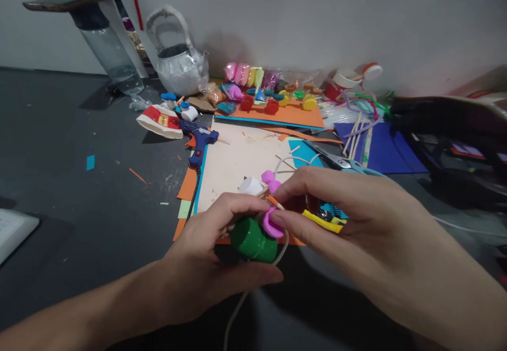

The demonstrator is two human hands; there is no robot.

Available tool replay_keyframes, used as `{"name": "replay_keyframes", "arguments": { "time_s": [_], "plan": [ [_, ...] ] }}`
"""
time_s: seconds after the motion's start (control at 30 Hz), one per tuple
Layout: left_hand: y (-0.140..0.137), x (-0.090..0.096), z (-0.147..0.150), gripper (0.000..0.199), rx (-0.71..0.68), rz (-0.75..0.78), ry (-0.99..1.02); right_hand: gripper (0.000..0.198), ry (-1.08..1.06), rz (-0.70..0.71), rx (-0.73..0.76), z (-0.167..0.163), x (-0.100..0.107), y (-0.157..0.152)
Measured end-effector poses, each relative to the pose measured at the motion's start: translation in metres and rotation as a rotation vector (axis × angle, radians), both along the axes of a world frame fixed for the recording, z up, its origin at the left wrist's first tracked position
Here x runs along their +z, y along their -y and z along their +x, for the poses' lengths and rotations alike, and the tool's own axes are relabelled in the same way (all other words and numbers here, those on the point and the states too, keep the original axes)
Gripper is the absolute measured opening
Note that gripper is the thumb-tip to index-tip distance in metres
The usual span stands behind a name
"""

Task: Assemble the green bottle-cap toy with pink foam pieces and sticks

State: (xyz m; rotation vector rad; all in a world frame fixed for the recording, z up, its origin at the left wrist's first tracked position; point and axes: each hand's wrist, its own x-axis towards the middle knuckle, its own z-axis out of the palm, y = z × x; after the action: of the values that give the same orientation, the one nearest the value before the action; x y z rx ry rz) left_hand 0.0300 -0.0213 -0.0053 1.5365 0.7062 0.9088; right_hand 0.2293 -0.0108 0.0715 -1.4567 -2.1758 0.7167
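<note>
My left hand [202, 250] is wrapped round a shiny green cylinder [253, 240], thumb below it and fingers above. Pressed against the cylinder's upper right side is a pink clay-like piece [273, 224], pinched between the thumb and fingers of my right hand [364, 229]. A small orange strip [272, 200] shows between the two hands, by my left fingertip. Just beyond are more pink lumps [271, 182] and a small white cylinder [250, 185]; I cannot tell whether they are joined to the held parts. A white cord [282, 250] loops beside the green cylinder.
Beyond my hands lies a cream sheet [237, 153], with a blue glue gun [202, 142] at its left edge and scissors [340, 162] at right. Behind stand wheeled clay models on an orange board [293, 117], a silver kettle [178, 68] and a water bottle [113, 57].
</note>
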Motion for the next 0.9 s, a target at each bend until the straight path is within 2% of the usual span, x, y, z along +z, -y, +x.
{"name": "replay_keyframes", "arguments": {
  "time_s": [0.17, 0.37, 0.5, 0.63, 0.9],
  "plan": [
    [-0.0006, 0.0027, -0.0009, 0.054, -0.013, -0.028, -0.055, 0.022, 0.005, -0.006, 0.000, 0.0001, -0.0003, 0.0008],
    [0.0000, 0.0008, 0.0014, 0.054, -0.012, -0.106, -0.029, 0.020, 0.016, -0.010, 0.011, 0.0002, -0.0009, 0.0000],
    [0.0002, 0.0013, 0.0015, 0.054, 0.005, -0.146, 0.022, 0.023, -0.070, -0.082, 0.007, 0.0053, 0.0029, -0.0007],
    [-0.0002, 0.0022, 0.0005, 0.055, 0.024, -0.215, 0.055, 0.021, -0.090, -0.088, -0.009, 0.0080, 0.0045, -0.0007],
    [-0.0006, 0.0012, 0.0002, 0.055, 0.042, -0.070, -0.015, 0.025, -0.001, -0.088, -0.012, 0.0019, -0.0024, -0.0028]
  ]
}}
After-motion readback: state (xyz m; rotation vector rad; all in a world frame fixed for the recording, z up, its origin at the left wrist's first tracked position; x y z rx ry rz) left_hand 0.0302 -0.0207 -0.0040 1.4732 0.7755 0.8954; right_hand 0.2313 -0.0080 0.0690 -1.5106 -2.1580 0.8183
